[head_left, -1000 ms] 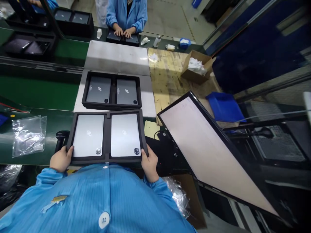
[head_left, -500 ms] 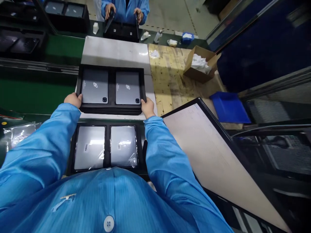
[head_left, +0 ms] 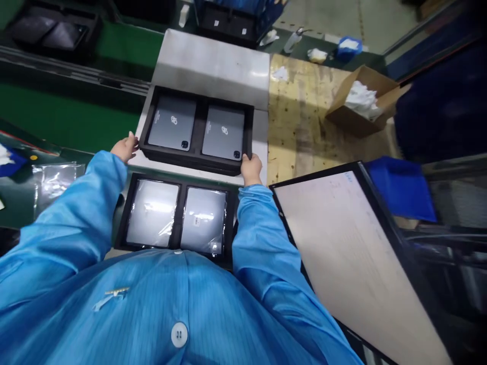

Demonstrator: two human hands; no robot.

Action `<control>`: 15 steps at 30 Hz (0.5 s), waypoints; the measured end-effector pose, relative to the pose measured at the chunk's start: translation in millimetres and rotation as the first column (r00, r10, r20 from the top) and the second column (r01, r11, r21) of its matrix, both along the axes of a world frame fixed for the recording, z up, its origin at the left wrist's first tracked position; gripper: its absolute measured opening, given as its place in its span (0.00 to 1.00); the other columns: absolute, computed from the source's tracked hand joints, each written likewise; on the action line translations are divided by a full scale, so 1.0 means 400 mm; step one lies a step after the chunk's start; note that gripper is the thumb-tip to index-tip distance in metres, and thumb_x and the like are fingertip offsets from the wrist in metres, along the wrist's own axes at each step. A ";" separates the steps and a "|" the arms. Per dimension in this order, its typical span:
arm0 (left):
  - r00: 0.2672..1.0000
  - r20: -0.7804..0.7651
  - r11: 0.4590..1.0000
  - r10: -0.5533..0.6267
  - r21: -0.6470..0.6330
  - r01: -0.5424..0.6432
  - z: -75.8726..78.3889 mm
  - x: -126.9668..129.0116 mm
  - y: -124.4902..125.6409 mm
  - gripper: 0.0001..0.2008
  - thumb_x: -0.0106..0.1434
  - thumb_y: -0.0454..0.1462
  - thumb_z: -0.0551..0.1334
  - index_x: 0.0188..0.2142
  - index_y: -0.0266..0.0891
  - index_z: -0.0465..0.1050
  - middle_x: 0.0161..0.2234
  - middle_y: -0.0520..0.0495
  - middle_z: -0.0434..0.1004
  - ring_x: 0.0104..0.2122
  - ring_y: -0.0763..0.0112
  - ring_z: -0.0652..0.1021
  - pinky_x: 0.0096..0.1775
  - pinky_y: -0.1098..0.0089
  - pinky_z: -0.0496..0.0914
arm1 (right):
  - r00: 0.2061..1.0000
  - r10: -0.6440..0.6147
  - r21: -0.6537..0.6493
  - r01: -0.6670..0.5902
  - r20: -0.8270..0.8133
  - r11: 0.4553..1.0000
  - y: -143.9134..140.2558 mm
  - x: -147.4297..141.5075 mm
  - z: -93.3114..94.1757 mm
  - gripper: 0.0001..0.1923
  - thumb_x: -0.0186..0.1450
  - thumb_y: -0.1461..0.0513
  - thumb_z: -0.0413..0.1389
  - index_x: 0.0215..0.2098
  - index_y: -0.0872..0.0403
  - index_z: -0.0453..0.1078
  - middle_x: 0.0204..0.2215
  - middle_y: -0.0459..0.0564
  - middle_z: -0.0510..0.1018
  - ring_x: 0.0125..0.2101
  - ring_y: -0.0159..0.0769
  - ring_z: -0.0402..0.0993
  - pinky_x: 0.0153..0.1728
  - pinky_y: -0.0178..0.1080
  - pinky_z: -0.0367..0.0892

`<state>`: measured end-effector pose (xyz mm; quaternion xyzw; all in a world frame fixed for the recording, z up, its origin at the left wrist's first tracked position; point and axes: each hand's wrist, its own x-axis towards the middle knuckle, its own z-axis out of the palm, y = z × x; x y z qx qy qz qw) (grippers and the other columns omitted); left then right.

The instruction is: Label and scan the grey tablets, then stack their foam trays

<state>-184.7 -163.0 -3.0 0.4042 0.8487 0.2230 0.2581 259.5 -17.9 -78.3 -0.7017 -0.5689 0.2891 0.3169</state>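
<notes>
A black foam tray (head_left: 198, 129) holds two grey tablets, the left one (head_left: 172, 123) and the right one (head_left: 223, 133), backs up with camera bumps showing. At its near left corner, my left hand (head_left: 125, 147) has thumb and fingers apart, right beside the tray wall. My right hand (head_left: 251, 169) pinches the near right corner, thumb on the rim. Closer to my body lies a second black tray (head_left: 178, 215) with two tablets in clear plastic film, the left one (head_left: 152, 213) and the right one (head_left: 203, 220).
A white-faced board (head_left: 353, 253) leans at my right. Beyond it are a blue bin (head_left: 401, 187) and an open carton (head_left: 357, 104) with white wads. Clear plastic bags (head_left: 55, 185) lie at left. Across the bench, a co-worker's blue sleeve (head_left: 262, 12) is beside another black tray (head_left: 228, 23).
My view has swung, so the bench appears shifted right and tilted. My left hand has loosened from the tray's corner; my right hand stays on its corner.
</notes>
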 end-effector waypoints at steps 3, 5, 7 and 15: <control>0.981 -0.162 0.993 0.103 0.081 -0.091 0.006 0.001 -0.244 0.25 0.71 0.46 0.56 0.60 0.31 0.68 0.56 0.38 0.75 0.55 0.62 0.75 0.59 0.66 0.67 | 0.998 0.058 0.033 -0.058 0.017 0.998 0.004 0.015 -0.022 0.28 0.72 0.48 0.49 0.54 0.64 0.71 0.50 0.71 0.77 0.58 0.57 0.71 0.62 0.61 0.61; 0.952 -0.244 0.982 0.187 0.025 -0.187 0.001 0.017 -0.416 0.27 0.69 0.45 0.59 0.60 0.27 0.66 0.58 0.35 0.72 0.56 0.61 0.74 0.60 0.66 0.66 | 0.994 0.090 0.108 -0.096 0.061 0.989 -0.009 0.023 -0.027 0.34 0.73 0.45 0.46 0.62 0.65 0.65 0.59 0.74 0.70 0.65 0.59 0.64 0.65 0.65 0.55; 0.935 -0.252 0.950 0.250 -0.121 -0.287 -0.018 0.037 -0.557 0.29 0.67 0.47 0.62 0.59 0.25 0.66 0.57 0.31 0.72 0.56 0.56 0.75 0.60 0.63 0.67 | 0.984 0.125 0.212 -0.149 0.124 0.966 -0.057 0.022 -0.013 0.39 0.73 0.42 0.46 0.69 0.63 0.56 0.67 0.74 0.59 0.70 0.59 0.53 0.68 0.67 0.48; 0.965 -0.082 0.905 0.248 -0.337 -0.261 -0.127 0.010 -0.588 0.28 0.60 0.44 0.68 0.55 0.28 0.70 0.53 0.30 0.77 0.55 0.51 0.77 0.56 0.61 0.71 | 0.871 0.491 0.198 -0.479 -0.012 0.855 -0.615 -0.074 0.129 0.33 0.71 0.45 0.52 0.68 0.52 0.65 0.68 0.58 0.65 0.71 0.52 0.54 0.69 0.61 0.55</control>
